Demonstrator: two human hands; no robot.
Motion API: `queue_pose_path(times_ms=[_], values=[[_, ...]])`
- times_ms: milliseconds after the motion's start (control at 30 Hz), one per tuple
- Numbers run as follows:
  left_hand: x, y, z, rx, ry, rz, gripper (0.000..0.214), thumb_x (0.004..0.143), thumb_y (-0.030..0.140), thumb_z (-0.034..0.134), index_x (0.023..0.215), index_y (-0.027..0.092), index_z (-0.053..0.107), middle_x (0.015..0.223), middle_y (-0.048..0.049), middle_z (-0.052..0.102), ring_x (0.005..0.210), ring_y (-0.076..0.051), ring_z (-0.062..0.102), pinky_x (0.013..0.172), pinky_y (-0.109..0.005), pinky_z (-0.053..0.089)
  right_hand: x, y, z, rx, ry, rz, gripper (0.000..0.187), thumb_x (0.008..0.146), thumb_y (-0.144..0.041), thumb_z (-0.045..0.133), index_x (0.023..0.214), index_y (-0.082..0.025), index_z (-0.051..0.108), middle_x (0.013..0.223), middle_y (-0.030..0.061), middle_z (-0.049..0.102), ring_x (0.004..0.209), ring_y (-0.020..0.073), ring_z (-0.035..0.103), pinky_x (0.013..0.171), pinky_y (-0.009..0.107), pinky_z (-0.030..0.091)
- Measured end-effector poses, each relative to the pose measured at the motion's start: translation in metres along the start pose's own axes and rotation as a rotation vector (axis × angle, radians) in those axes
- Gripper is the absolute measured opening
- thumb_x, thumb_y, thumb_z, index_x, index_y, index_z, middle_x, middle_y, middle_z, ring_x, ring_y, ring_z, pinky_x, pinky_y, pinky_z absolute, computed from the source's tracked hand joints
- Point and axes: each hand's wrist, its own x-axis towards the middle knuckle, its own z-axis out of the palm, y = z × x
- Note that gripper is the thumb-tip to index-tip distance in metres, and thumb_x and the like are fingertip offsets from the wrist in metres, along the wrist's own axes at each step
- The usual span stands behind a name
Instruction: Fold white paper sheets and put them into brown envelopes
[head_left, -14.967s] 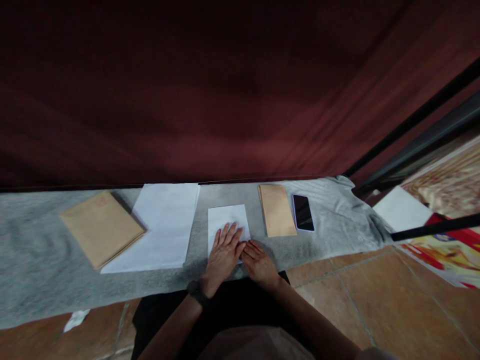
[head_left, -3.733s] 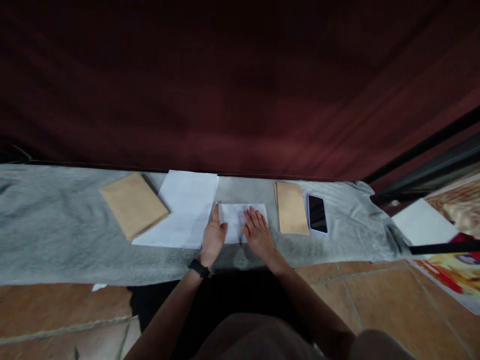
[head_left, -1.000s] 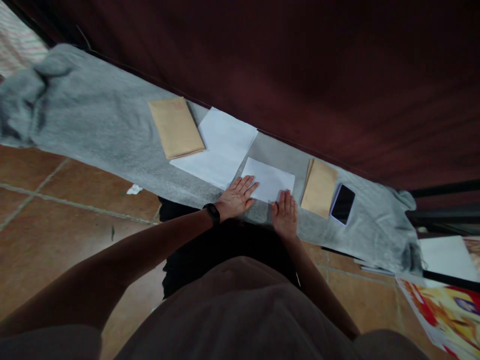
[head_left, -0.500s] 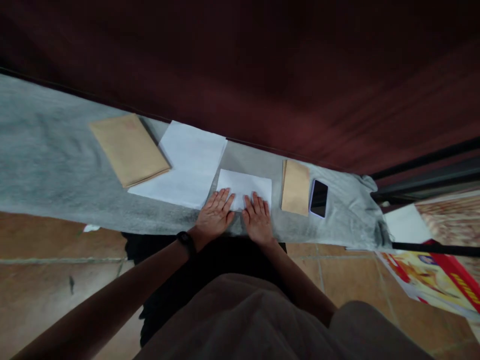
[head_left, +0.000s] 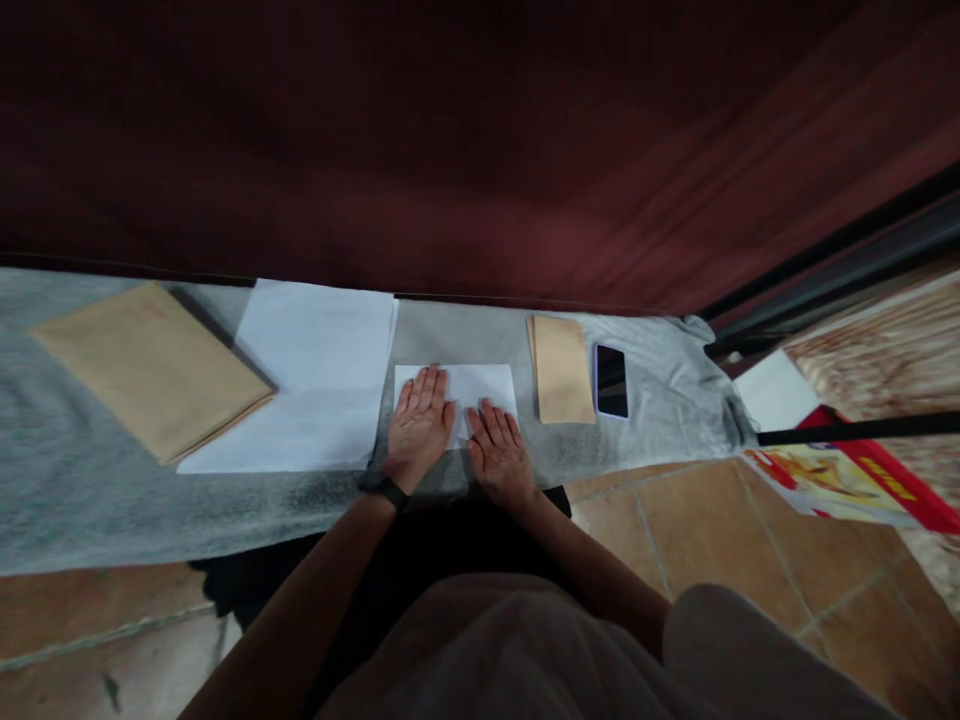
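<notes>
The white sheet (head_left: 480, 383) lies flat near the middle of the desk (head_left: 465, 330), between the far and near edges, its long side running parallel with the far edge. Half a second ago both hands rested toward the sheet's near side; the left hand (head_left: 420, 425) has since advanced, and its fingertips now reach the sheet's far edge at the left end. It lies palm down, fingers extended and slightly parted, with nothing gripped. The right hand (head_left: 501, 455) covers the near right part of the sheet, fingers extended and lightly spread, likewise gripping nothing.

Orientation of the sheet: wider than deep. Fifteen seconds ago it was deeper than wide; whether it was turned or folded cannot be determined. The present contact suggests that smoothing or pressing is in progress; the amount of pressure cannot be told.

Surrounding items keep their order along the desk. To the left, the large white paper (head_left: 315, 380) extends from the far edge toward the near edge, with the large brown packet (head_left: 154, 370) overlapping its left side. To the right, the small brown packet (head_left: 565, 370) stands clear of the sheet, and the phone (head_left: 612, 382) lies just beside it, toward the desk's right end.
</notes>
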Motion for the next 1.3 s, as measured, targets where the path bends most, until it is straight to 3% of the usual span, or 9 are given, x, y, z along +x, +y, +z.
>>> queue_pose_path(times_ms=[200, 333, 433, 600, 800, 1067, 1200, 1300], values=[[-0.002, 0.001, -0.002, 0.029, 0.021, -0.029, 0.064, 0.102, 0.035, 0.033, 0.158, 0.006, 0.032, 0.164, -0.0187, 0.033, 0.155, -0.031, 0.026, 0.126, -0.055, 0.023, 0.023, 0.011, -0.007, 0.015, 0.026, 0.118, 0.054, 0.108, -0.036, 0.035, 0.156, -0.012, 0.04, 0.164, 0.0138, 0.035, 0.154, 0.0267, 0.03, 0.125, 0.047, 0.026], [-0.002, 0.0, -0.003, 0.004, 0.011, -0.003, 0.064, 0.099, 0.03, 0.033, 0.159, 0.007, 0.03, 0.165, -0.018, 0.031, 0.156, -0.031, 0.023, 0.125, -0.058, 0.023, 0.057, 0.002, -0.003, 0.067, 0.018, -0.02, 0.053, 0.109, -0.038, 0.032, 0.158, -0.018, 0.038, 0.166, 0.0071, 0.033, 0.155, 0.0223, 0.027, 0.127, 0.042, 0.024], [-0.002, -0.002, -0.004, 0.02, -0.008, -0.002, 0.062, 0.099, 0.025, 0.031, 0.158, 0.006, 0.032, 0.164, -0.0187, 0.032, 0.156, -0.03, 0.024, 0.126, -0.056, 0.023, 0.072, -0.003, 0.007, 0.062, 0.029, -0.056, 0.052, 0.109, -0.037, 0.035, 0.156, -0.016, 0.041, 0.166, 0.008, 0.033, 0.155, 0.0216, 0.027, 0.128, 0.043, 0.021], [-0.003, -0.003, -0.002, 0.03, 0.021, 0.003, 0.061, 0.101, 0.028, 0.032, 0.158, 0.008, 0.032, 0.163, -0.0179, 0.035, 0.155, -0.03, 0.027, 0.125, -0.056, 0.025, 0.069, 0.011, 0.014, 0.021, 0.103, 0.109, 0.057, 0.109, -0.04, 0.036, 0.158, -0.013, 0.035, 0.165, 0.0137, 0.033, 0.154, 0.0258, 0.028, 0.126, 0.047, 0.024], [-0.003, -0.007, 0.004, 0.003, 0.081, 0.021, 0.063, 0.101, 0.03, 0.034, 0.162, 0.013, 0.026, 0.164, -0.0163, 0.034, 0.154, -0.03, 0.028, 0.125, -0.058, 0.027, 0.052, 0.031, 0.006, -0.001, 0.131, 0.252, 0.06, 0.107, -0.038, 0.036, 0.157, -0.004, 0.034, 0.162, 0.0206, 0.037, 0.151, 0.0307, 0.033, 0.122, 0.049, 0.03], [-0.004, -0.006, 0.0, 0.013, 0.087, 0.053, 0.062, 0.101, 0.033, 0.035, 0.16, 0.014, 0.029, 0.162, -0.0156, 0.038, 0.153, -0.03, 0.03, 0.124, -0.059, 0.029, 0.039, 0.029, -0.011, 0.029, 0.125, 0.375, 0.06, 0.097, -0.026, 0.047, 0.151, -0.001, 0.041, 0.134, 0.0246, 0.062, 0.123, 0.0343, 0.058, 0.108, 0.046, 0.046], [-0.004, -0.006, -0.004, 0.026, 0.072, 0.058, 0.06, 0.101, 0.032, 0.034, 0.157, 0.01, 0.037, 0.16, -0.0184, 0.04, 0.153, -0.03, 0.032, 0.124, -0.057, 0.03, 0.052, 0.031, -0.023, 0.177, 0.052, 0.54, 0.053, 0.09, -0.025, 0.057, 0.139, -0.007, 0.055, 0.125, 0.0225, 0.066, 0.119, 0.0355, 0.06, 0.106, 0.045, 0.046], [-0.004, -0.009, -0.006, 0.02, 0.086, 0.073, 0.059, 0.102, 0.032, 0.033, 0.156, 0.01, 0.037, 0.158, -0.0193, 0.044, 0.152, -0.031, 0.033, 0.122, -0.058, 0.032, 0.06, 0.035, -0.032, 0.312, 0.015, 0.603, 0.036, 0.086, -0.021, 0.059, 0.121, -0.014, 0.066, 0.111, 0.0164, 0.072, 0.109, 0.0315, 0.065, 0.096, 0.039, 0.05]])
